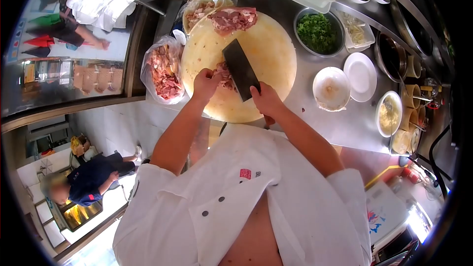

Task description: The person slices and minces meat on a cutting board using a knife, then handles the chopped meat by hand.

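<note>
My right hand (266, 100) is wrapped round the handle of a broad, dark cleaver (240, 70). Its blade slants across a round, pale chopping block (276, 54). Close to the blade's left side, my left hand (205, 85) has its fingers curled onto a small heap of sliced meat (224, 75). Part of that heap is hidden under the blade. At the far edge of the block lies a larger chunk of raw meat (234, 19), apart from both hands.
Left of the block stands a plastic bag of meat (165, 71); another bag (199, 12) is behind it. To the right are a bowl of chopped greens (318, 32), a stained white bowl (331, 88) and a white plate (360, 76). Another person (93, 180) is at lower left.
</note>
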### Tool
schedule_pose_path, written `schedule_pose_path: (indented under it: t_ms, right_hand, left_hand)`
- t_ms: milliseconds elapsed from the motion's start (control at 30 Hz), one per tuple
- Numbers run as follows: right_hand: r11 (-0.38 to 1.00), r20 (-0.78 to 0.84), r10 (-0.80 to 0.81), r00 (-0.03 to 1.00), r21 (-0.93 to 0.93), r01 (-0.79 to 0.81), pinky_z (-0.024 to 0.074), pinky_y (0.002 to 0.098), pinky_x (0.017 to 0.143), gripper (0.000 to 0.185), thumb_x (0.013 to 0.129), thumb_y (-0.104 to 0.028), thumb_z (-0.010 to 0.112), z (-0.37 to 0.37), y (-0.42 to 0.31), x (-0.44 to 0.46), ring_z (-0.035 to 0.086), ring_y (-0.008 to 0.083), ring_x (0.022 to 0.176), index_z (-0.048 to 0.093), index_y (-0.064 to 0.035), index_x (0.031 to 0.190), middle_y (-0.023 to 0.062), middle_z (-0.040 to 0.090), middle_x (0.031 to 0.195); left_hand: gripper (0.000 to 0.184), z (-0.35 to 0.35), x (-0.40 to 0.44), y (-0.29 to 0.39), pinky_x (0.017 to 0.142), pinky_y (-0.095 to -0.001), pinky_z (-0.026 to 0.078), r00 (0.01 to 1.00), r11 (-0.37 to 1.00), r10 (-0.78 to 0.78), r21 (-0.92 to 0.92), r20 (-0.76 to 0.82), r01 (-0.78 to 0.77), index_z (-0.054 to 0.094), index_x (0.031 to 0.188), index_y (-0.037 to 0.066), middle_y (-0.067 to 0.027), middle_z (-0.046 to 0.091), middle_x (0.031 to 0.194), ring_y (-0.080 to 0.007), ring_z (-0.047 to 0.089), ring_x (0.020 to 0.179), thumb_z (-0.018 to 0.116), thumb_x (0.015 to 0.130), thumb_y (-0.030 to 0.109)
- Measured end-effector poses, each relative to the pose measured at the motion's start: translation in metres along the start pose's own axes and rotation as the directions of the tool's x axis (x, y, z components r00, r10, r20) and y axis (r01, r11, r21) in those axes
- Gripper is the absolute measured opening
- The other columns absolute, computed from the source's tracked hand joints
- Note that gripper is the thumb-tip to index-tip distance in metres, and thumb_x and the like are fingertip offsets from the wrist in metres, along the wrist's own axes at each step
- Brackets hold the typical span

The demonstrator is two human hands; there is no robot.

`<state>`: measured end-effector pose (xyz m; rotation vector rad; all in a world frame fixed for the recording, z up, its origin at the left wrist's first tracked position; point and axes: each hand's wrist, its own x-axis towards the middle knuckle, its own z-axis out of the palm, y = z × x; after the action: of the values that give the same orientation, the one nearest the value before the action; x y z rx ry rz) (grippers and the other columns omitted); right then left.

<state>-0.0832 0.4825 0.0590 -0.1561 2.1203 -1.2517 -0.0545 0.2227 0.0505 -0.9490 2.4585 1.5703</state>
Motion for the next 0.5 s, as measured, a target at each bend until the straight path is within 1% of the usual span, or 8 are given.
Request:
schedule_pose_path:
  t_ms: [67, 133, 233, 300, 333, 367, 467, 500]
  right_hand:
    - [0.999, -0.022, -0.014, 1.000, -0.038, 0.013, 0.0542, 0.0571, 0.087, 0.043, 0.107, -0.037, 0.054, 0.002, 0.001, 0.001, 0.067, 0.0522, 0.098, 0.063, 0.0048, 0.109, 0.0324, 0.071, 0.102]
    - [0.999, -0.028, -0.016, 0.999, -0.036, 0.015, 0.0542, 0.0570, 0.088, 0.042, 0.107, -0.037, 0.055, 0.003, 0.002, 0.001, 0.067, 0.0521, 0.099, 0.063, 0.0044, 0.109, 0.0325, 0.071, 0.103]
    - [1.000, -0.032, -0.014, 0.999, -0.002, 0.014, 0.0540, 0.0569, 0.089, 0.042, 0.107, -0.037, 0.055, 0.007, 0.008, 0.004, 0.066, 0.0527, 0.101, 0.063, 0.0038, 0.111, 0.0327, 0.071, 0.104]
    - [1.000, -0.032, -0.005, 0.999, 0.016, 0.005, 0.0549, 0.0558, 0.087, 0.041, 0.107, -0.037, 0.055, 0.008, 0.014, 0.007, 0.068, 0.0512, 0.097, 0.063, 0.0032, 0.111, 0.0314, 0.071, 0.101]
    - [1.000, -0.027, 0.001, 1.000, 0.017, -0.001, 0.0560, 0.0548, 0.084, 0.041, 0.107, -0.037, 0.055, 0.008, 0.015, 0.007, 0.069, 0.0492, 0.093, 0.063, 0.0030, 0.111, 0.0301, 0.071, 0.099]
    - [1.000, -0.022, 0.006, 1.000, 0.017, -0.005, 0.0570, 0.0537, 0.081, 0.040, 0.107, -0.036, 0.055, 0.008, 0.015, 0.009, 0.071, 0.0473, 0.089, 0.063, 0.0027, 0.111, 0.0287, 0.072, 0.096]
    - [0.983, 0.096, 0.104, 0.990, 0.140, -0.117, 0.0579, 0.0467, 0.066, 0.038, 0.108, -0.035, 0.055, -0.007, -0.004, -0.001, 0.070, 0.0337, 0.068, 0.061, 0.0024, 0.110, 0.0191, 0.069, 0.082]
    - [0.978, 0.101, 0.101, 0.990, 0.175, -0.118, 0.0568, 0.0445, 0.062, 0.037, 0.109, -0.035, 0.056, -0.011, -0.007, -0.003, 0.067, 0.0295, 0.064, 0.061, 0.0020, 0.109, 0.0162, 0.067, 0.079]
  left_hand:
    - [0.022, -0.006, -0.007, 0.003, 0.060, -0.0294, 0.048, 1.000, 1.000, -0.015, -0.008, -0.008, 0.015, 0.062, 0.088, 0.003, -0.0026, 0.062, 0.078, -0.0127, 0.061, 0.069, 0.078, 0.090, 0.019]
    - [0.022, -0.011, -0.015, 0.002, 0.060, -0.0297, 0.048, 0.999, 0.999, -0.030, -0.017, -0.026, 0.030, 0.062, 0.088, 0.003, -0.0024, 0.062, 0.079, -0.0128, 0.062, 0.069, 0.077, 0.090, 0.019]
    - [0.022, -0.023, -0.023, -0.011, 0.062, -0.0296, 0.052, 0.997, 0.996, -0.072, -0.059, -0.043, 0.069, 0.063, 0.089, 0.002, -0.0029, 0.063, 0.079, -0.0133, 0.063, 0.070, 0.078, 0.090, 0.019]
    - [0.023, -0.041, -0.022, -0.029, 0.066, -0.0296, 0.055, 0.992, 0.997, -0.063, -0.061, -0.110, 0.057, 0.063, 0.089, 0.001, -0.0030, 0.062, 0.080, -0.0135, 0.063, 0.071, 0.077, 0.090, 0.019]
    - [0.023, -0.053, -0.026, -0.032, 0.067, -0.0296, 0.056, 0.987, 0.997, -0.062, -0.063, -0.149, 0.053, 0.064, 0.090, 0.001, -0.0031, 0.062, 0.080, -0.0136, 0.063, 0.071, 0.077, 0.090, 0.019]
    - [0.023, -0.068, -0.032, -0.036, 0.072, -0.0288, 0.059, 0.985, 0.994, -0.091, -0.070, -0.149, 0.081, 0.064, 0.091, 0.000, -0.0029, 0.062, 0.082, -0.0131, 0.063, 0.073, 0.077, 0.092, 0.019]
    - [0.022, -0.102, -0.050, -0.054, 0.066, -0.0280, 0.055, 0.973, 0.977, -0.067, -0.214, -0.220, 0.019, 0.065, 0.091, 0.002, -0.0033, 0.065, 0.083, -0.0111, 0.063, 0.076, 0.078, 0.090, 0.020]
    - [0.022, -0.112, -0.051, -0.056, 0.066, -0.0285, 0.055, 0.974, 0.980, -0.042, -0.200, -0.224, -0.004, 0.065, 0.092, 0.002, -0.0038, 0.066, 0.084, -0.0114, 0.063, 0.077, 0.078, 0.090, 0.020]
